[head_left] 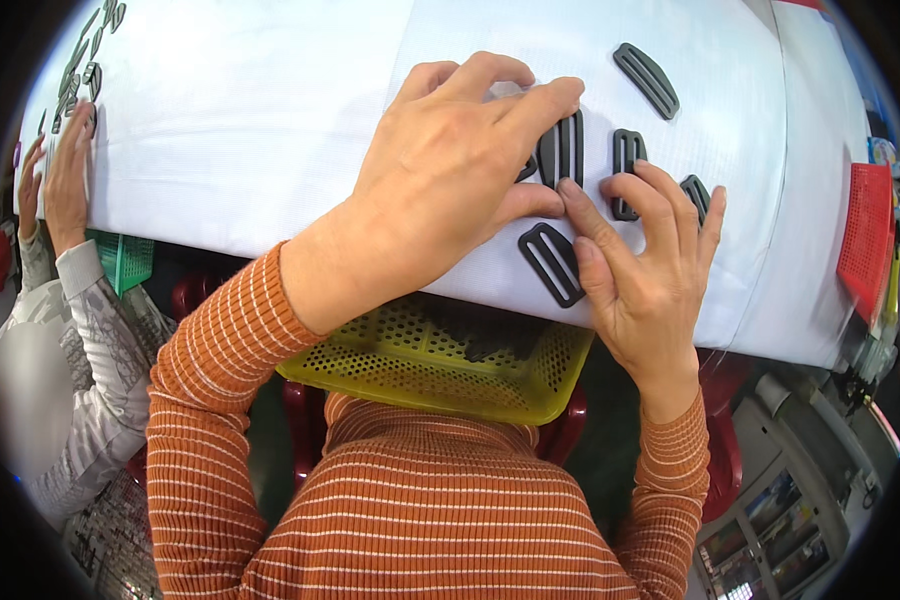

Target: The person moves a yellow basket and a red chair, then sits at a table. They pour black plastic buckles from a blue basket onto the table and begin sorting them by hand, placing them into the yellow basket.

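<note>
My left hand (435, 165) reaches over the white table, its thumb and curled forefinger at opposite ends of a black slide buckle (567, 140) with long slots. Part of another dark piece shows beneath that hand. My right hand (655, 255) has its fingers apart, the forefinger tip at the near end of the same buckle. Its other fingers lie by an upright slotted buckle (625, 150) and a smaller-looking buckle (694, 192). Below the left thumb lies a tilted buckle (550, 265), close to my right thumb. Farther off rests a curved buckle (648, 80).
At the table edge before me is a yellow perforated basket (410, 375) with dark contents. Another person's hands (68, 180) are by several black pieces at far left, near a green basket (122, 262). A red basket (863, 235) stands at the right edge of the table.
</note>
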{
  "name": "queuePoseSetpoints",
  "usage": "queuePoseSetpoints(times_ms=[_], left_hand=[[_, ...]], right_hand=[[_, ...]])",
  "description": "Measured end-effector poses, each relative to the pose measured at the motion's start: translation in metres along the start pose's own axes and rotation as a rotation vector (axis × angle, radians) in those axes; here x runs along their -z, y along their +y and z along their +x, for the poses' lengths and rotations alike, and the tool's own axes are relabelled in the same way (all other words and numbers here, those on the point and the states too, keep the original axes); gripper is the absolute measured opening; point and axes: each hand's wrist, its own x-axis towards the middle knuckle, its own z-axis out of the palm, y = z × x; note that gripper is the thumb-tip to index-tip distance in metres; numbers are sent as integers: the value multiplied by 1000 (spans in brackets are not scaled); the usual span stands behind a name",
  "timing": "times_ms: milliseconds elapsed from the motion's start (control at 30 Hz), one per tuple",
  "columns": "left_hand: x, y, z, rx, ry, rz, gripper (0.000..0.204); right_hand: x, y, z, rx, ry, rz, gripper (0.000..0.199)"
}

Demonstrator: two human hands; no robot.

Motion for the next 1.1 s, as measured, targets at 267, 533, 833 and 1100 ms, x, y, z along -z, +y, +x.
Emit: queuePoseSetpoints(times_ms=[267, 533, 833, 1100], left_hand=[[0, 5, -7, -36, 1, 35, 74], [3, 17, -21, -91, 58, 67, 74], [-1, 11, -13, -249, -5, 260, 57], [12, 13, 20, 173, 141, -115, 18]], right_hand=[[-4, 0, 6, -25, 15, -96, 29], [0, -3, -3, 12, 124, -159, 30], [27, 8, -57, -205, 169, 116, 21], [7, 7, -43, -311, 421, 262, 22]])
